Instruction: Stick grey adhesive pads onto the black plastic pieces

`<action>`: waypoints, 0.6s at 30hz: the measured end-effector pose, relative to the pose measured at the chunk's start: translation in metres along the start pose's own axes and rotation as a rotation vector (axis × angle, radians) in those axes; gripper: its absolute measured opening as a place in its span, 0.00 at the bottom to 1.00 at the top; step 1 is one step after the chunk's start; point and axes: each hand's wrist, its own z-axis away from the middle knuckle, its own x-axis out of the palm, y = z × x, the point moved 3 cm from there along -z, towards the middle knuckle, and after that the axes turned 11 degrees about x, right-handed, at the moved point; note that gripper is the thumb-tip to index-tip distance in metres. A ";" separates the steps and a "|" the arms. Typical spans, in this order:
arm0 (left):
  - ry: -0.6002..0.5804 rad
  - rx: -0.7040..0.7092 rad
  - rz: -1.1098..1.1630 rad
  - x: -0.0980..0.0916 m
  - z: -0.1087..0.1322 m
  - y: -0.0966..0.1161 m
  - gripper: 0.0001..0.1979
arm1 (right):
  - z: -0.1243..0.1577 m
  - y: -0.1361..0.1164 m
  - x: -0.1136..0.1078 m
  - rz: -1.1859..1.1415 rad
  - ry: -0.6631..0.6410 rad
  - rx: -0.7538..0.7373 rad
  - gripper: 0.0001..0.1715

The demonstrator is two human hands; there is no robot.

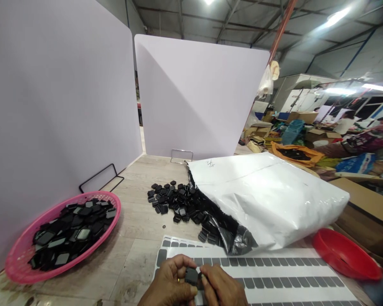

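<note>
My left hand (172, 282) is closed around a small black plastic piece (191, 276) near the bottom of the view, thumb below and fingers above. At its right side, my right hand (223, 287) has its fingers pinched together, close to the piece's edge; what lies between them is too small to make out. Under both hands spreads a white sheet (274, 270) with rows of dark grey rounded-square stickers (284, 282). Beyond them, loose black plastic pieces (169, 197) spill from the mouth of a big white plastic bag (268, 199) with a black inside.
A pink basket (113, 221) full of black pieces stands at the left. Pale panels (198, 97) on wire stands wall off the back and left. At the right are a red bowl (346, 255) and a cardboard box (367, 204). Other people work farther off.
</note>
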 end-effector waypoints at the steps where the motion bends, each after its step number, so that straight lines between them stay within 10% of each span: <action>1: -0.001 -0.006 -0.001 0.000 0.000 0.000 0.21 | -0.001 0.000 -0.001 0.000 0.002 -0.011 0.13; 18: 0.032 0.002 0.070 0.002 0.003 -0.003 0.22 | 0.002 0.000 0.004 -0.003 -0.071 0.015 0.16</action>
